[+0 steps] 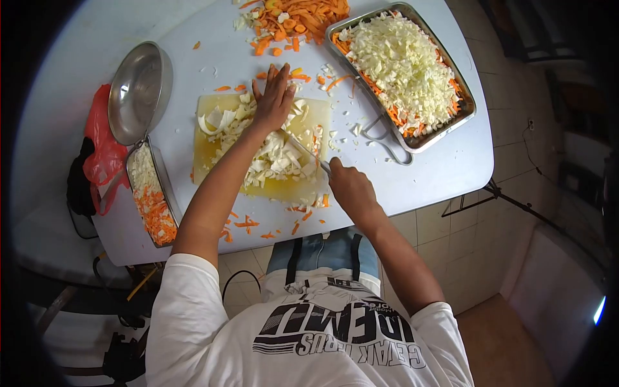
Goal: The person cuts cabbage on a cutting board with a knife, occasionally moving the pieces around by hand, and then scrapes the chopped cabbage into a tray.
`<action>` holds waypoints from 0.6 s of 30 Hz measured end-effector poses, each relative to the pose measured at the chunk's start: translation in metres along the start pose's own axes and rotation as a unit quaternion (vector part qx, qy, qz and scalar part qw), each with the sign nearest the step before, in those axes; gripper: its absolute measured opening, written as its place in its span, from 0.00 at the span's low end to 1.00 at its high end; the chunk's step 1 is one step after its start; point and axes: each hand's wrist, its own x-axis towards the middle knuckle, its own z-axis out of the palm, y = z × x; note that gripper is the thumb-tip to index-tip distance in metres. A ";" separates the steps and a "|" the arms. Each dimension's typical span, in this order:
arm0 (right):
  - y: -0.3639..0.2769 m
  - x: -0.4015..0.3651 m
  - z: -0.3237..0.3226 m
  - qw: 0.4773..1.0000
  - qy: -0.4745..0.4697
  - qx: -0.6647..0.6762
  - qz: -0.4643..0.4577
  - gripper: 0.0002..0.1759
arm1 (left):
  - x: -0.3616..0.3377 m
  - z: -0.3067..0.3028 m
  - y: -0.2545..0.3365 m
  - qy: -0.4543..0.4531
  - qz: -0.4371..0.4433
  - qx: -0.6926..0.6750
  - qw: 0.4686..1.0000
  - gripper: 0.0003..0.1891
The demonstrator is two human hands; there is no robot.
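My right hand [353, 195] is closed around the handle of a knife [309, 150]. Its blade slants up and left over chopped cabbage [280, 158] on a yellowish cutting board [267, 189]. My left hand [274, 98] stretches across the board's far edge, palm down with fingers extended. The knife's tip lies close to that palm; whether they touch is hidden. Larger curved cabbage pieces [222, 120] rest at the board's left. Carrot shreds [247, 224] lie scattered on the table around the board.
A metal tray [469, 111] heaped with chopped cabbage over carrot strips stands at right, beside a grey looped utensil [401, 155]. Carrot peelings [309, 18] pile up at the back. At left are a steel bowl [138, 93], a smaller filled tray [155, 209] and a red plastic bag [105, 151].
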 end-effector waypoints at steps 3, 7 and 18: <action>0.010 0.001 0.032 0.998 -0.016 0.050 0.023 0.06 | 0.001 0.001 0.008 -0.019 0.032 0.030 0.999 0.29; 0.001 -0.006 0.036 0.998 -0.015 0.037 0.047 0.06 | -0.002 -0.003 0.007 -0.007 0.064 0.039 0.997 0.28; -0.004 -0.012 0.044 0.999 0.032 0.022 0.033 0.05 | -0.003 -0.006 0.005 -0.004 0.066 0.037 0.997 0.27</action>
